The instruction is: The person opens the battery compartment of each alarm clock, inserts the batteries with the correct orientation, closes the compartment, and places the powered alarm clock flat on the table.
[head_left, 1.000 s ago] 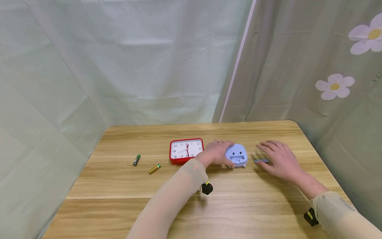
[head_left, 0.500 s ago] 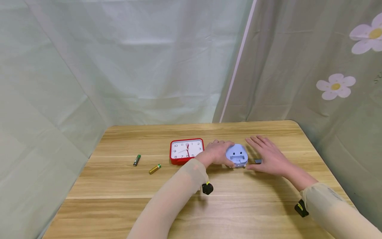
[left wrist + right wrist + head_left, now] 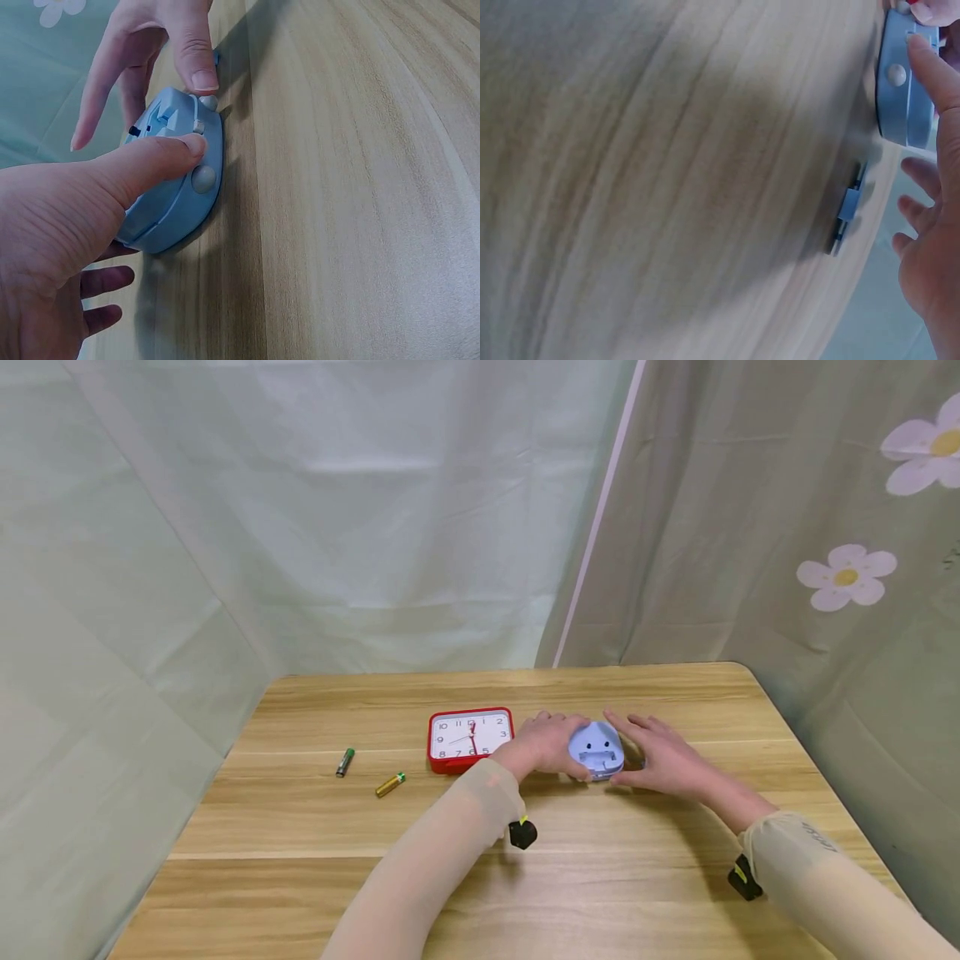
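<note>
Head view has the left hand (image 3: 546,746) holding the blue device (image 3: 597,749) by its left side, thumb on the near edge and fingers around behind. The device lies on the worktop (image 3: 262,827) with its hollow (image 3: 597,760) facing up. The right hand (image 3: 666,762) is curved loosely around the right side, thumb and fingers well spread; the thumb tip meets the near edge beside a white knob, and I cannot tell whether it presses.

Just beyond, under the right hand, a small blue piece (image 3: 848,204) lies loose, probably the hollow's cover. Left of the device stands the red clock (image 3: 468,735), close by the left hand; farther left lie the gold battery (image 3: 389,785) and the dark battery (image 3: 345,762), apart from each other.

Judging by how things lie, the work looks part done: the hollow is uncovered, but no battery shows in it, neither loose battery is fitted and the likely cover is not on.

The right hand hides most of the small piece from the head camera. Left-hand fingers behind the device are partly covered, the right wrist camera cuts the device off at its edge, and the hollow's inner contacts are too small to make out.
</note>
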Demonstrator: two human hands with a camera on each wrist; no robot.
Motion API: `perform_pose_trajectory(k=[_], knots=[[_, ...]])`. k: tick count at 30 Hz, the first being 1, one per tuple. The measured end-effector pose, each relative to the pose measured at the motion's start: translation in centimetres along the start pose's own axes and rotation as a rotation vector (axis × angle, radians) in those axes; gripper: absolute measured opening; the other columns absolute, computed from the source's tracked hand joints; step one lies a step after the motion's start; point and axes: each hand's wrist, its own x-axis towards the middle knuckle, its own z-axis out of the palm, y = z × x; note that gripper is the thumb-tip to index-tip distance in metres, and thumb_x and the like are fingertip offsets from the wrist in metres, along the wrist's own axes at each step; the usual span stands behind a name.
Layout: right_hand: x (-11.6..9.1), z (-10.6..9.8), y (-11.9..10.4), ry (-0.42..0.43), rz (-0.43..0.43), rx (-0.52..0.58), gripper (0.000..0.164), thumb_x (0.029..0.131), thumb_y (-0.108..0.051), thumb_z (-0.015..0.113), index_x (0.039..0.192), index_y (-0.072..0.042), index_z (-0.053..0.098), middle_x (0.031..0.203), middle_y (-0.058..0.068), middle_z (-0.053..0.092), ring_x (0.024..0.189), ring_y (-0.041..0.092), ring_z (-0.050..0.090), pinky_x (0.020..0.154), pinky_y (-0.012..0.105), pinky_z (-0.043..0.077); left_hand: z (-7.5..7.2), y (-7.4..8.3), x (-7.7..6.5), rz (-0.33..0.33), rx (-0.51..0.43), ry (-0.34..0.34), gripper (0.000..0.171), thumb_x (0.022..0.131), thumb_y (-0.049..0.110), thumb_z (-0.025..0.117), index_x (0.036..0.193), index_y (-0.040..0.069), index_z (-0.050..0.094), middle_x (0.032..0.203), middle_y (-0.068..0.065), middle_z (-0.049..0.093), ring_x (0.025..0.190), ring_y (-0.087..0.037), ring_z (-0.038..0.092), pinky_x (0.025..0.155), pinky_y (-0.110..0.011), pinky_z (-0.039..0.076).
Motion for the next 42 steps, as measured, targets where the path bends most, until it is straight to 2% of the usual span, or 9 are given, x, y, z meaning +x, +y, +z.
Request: perform_pose_trajectory(k=[3, 9, 12, 18, 29, 39, 42], knots=[[-0.1, 0.3, 0.0, 0.003, -0.011, 0.019, 0.108, 0.08, -0.052, 0.086, 0.164, -0.023, 0.026, 0.155, 0.029, 0.038, 0.141, 0.054, 0.033, 0.11, 0.073, 0.021, 0.0, 0.0, 0.0, 0.001, -0.005, -0.001, 0.097, 0.076, 0.063, 0.083, 0.157, 0.032, 0.04, 0.145, 0.001, 0.053, 0.116, -0.02, 0.047, 0.096, -0.04, 0.042], [-0.1, 0.7, 0.0, 0.017, -0.015, 0.053, 0.104, 0.081, -0.05, 0.085, 0.164, -0.022, 0.028, 0.154, 0.023, 0.044, 0.138, 0.046, 0.041, 0.108, 0.07, 0.03, 0.0, -0.1, 0.0, 0.001, -0.019, -0.002, 0.097, 0.076, 0.062, 0.083, 0.157, 0.031, 0.04, 0.144, 0.0, 0.054, 0.115, -0.019, 0.047, 0.095, -0.039, 0.042], [-0.1, 0.8, 0.0, 0.028, -0.022, 0.07, 0.097, 0.083, -0.048, 0.084, 0.162, -0.02, 0.034, 0.152, 0.018, 0.048, 0.138, 0.044, 0.042, 0.107, 0.067, 0.033, 0.0, -0.1, -0.1, 0.002, -0.022, -0.001, 0.097, 0.076, 0.062, 0.083, 0.158, 0.03, 0.039, 0.144, -0.001, 0.054, 0.115, -0.02, 0.047, 0.095, -0.04, 0.042], [0.1, 1.0, -0.1, 0.031, -0.056, 0.071, 0.085, 0.085, -0.047, 0.083, 0.155, -0.016, 0.046, 0.15, 0.009, 0.053, 0.14, 0.046, 0.038, 0.11, 0.066, 0.028, 0.1, -0.2, 0.1, -0.002, -0.022, -0.003, 0.097, 0.076, 0.062, 0.083, 0.157, 0.03, 0.04, 0.143, 0.0, 0.054, 0.116, -0.02, 0.047, 0.096, -0.04, 0.042], [0.3, 1.1, -0.1, 0.035, -0.041, 0.06, 0.085, 0.084, -0.048, 0.083, 0.155, -0.018, 0.048, 0.148, 0.011, 0.055, 0.141, 0.047, 0.038, 0.11, 0.067, 0.028, 0.0, 0.0, 0.1, -0.012, -0.028, -0.006, 0.097, 0.076, 0.062, 0.083, 0.156, 0.031, 0.04, 0.142, 0.001, 0.054, 0.116, -0.019, 0.047, 0.094, -0.039, 0.041], [0.3, 1.1, -0.1, 0.036, -0.029, 0.062, 0.085, 0.083, -0.048, 0.084, 0.155, -0.02, 0.048, 0.148, 0.011, 0.055, 0.14, 0.045, 0.039, 0.11, 0.067, 0.029, 0.5, -0.3, 1.1, -0.025, -0.038, -0.043, 0.1, 0.075, 0.062, 0.083, 0.158, 0.032, 0.036, 0.145, 0.002, 0.052, 0.116, -0.02, 0.045, 0.096, -0.04, 0.041], [0.3, 1.1, 0.0, 0.041, -0.035, 0.065, 0.085, 0.083, -0.048, 0.084, 0.154, -0.02, 0.048, 0.147, 0.009, 0.056, 0.14, 0.045, 0.04, 0.11, 0.066, 0.029, 0.5, -0.3, 1.1, -0.021, -0.043, -0.034, 0.099, 0.075, 0.062, 0.084, 0.158, 0.031, 0.038, 0.145, 0.003, 0.053, 0.115, -0.02, 0.046, 0.096, -0.04, 0.041]])
